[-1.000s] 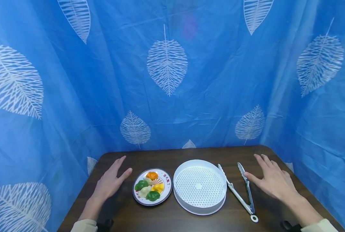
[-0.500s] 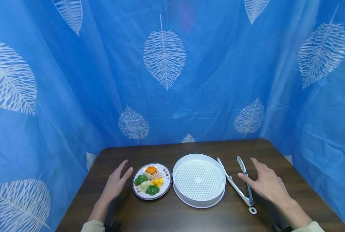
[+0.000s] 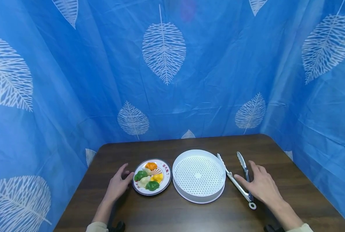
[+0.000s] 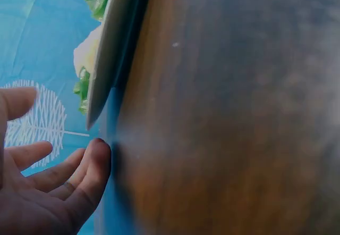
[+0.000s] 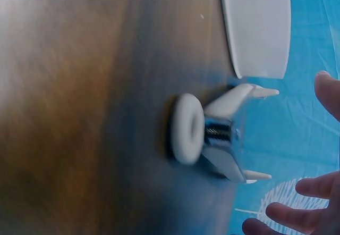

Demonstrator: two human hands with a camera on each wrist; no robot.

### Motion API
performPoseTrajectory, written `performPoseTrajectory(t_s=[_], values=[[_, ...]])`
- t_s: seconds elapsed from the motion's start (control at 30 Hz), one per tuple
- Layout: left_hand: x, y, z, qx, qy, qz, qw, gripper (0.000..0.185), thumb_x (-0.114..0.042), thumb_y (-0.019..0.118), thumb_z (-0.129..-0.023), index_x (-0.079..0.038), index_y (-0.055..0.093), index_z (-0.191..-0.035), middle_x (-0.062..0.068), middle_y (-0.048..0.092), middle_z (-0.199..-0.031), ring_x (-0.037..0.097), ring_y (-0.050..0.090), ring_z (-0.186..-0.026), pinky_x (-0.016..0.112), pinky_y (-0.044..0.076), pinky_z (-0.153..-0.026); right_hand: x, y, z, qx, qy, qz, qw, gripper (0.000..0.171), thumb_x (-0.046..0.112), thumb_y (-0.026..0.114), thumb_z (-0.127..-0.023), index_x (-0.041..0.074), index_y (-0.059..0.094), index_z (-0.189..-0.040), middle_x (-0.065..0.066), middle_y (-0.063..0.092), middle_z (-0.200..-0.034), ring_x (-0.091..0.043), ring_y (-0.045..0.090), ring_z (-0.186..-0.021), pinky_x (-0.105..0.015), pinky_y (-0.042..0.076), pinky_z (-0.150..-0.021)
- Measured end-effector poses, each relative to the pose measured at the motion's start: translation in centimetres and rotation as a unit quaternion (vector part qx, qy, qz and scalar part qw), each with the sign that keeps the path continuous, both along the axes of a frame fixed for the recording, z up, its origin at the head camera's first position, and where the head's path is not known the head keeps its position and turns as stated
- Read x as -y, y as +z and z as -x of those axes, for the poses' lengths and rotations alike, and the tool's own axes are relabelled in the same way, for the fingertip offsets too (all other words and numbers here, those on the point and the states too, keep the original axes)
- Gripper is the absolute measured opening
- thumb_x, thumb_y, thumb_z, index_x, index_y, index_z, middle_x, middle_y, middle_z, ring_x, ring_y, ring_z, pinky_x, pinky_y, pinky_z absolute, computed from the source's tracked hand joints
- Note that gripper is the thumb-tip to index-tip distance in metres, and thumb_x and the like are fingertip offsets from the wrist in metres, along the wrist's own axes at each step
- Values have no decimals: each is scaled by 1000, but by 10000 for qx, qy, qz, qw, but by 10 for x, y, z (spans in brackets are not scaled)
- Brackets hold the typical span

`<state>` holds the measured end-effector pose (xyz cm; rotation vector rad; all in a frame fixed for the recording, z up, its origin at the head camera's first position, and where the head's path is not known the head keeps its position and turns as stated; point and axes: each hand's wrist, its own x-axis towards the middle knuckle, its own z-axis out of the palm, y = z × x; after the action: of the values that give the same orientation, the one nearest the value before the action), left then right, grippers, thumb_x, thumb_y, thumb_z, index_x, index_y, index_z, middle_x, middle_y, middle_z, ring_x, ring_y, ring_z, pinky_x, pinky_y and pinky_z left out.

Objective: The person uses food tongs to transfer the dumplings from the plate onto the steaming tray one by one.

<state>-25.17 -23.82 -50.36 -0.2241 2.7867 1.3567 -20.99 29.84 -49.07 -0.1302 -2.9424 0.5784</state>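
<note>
- Hovering with the left hand (image 3: 116, 187) beside the plate (image 3: 166, 181), apparently at the approach step, with no grip made.
- Calls, most likely, for a little more closeness there, then for closing thumb and fingers on the plate's left rim.
- Holding nothing on this side, with thumb and fingers parted and loosely bent; leaving a narrow gap to the rim in the left wrist view, though cannot tell from the head view alone whether touching.
- Resting on the plate, just right of those fingers: six dumpling-like pieces (image 3: 152, 186) in orange, green, yellow and pale tones.
- Standing mid-bench (image 3: 189, 217), between plate and tongs (image 3: 241, 189), well apart from both hands: a round perforated tray (image 3: 199, 199).
- Hovering with the right hand (image 3: 260, 183) over the tongs, spread wide, gripping nothing; seeing in the right wrist view tongs splayed on the bench, ring end nearest the camera, apart from the fingers.
- Calls here, probably, for lowering, then for squeezing both tong arms together.
</note>
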Motion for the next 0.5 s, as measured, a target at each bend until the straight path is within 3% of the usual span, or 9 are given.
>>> performPoseTrajectory(t_s=[0.2, 0.37, 0.5], values=[[-1, -9, -1, -48, 63, -447, 9990, 65, -19, 62, -101, -9, 34, -159, 30, 60, -138, 32, 72, -103, 34, 64, -74, 9, -11, 0, 48, -151, 173, 9997, 112, 78, 59, -87, -8, 32, -153, -43, 43, -138, -59, 52, -118, -72, 49, -92], [-3, -15, -3, 1, 158, -680, 9976, 62, -9, 64, -97, -7, 42, -155, 27, 67, -122, 19, 70, -78, 30, 63, -64, 16, -17, 0, 19, -245, 304, 9992, 112, 77, 60, -87, -8, 30, -155, -43, 42, -139, -59, 52, -119, -71, 49, -94], [-4, -20, -5, 94, 253, -889, 9957, 58, -8, 66, -97, -5, 46, -152, 20, 70, -106, 17, 68, -67, 29, 62, -59, 20, -20, 1, -10, -312, 350, 9989, 113, 76, 62, -86, -6, 28, -156, -42, 41, -139, -60, 51, -119, -71, 48, -95]])
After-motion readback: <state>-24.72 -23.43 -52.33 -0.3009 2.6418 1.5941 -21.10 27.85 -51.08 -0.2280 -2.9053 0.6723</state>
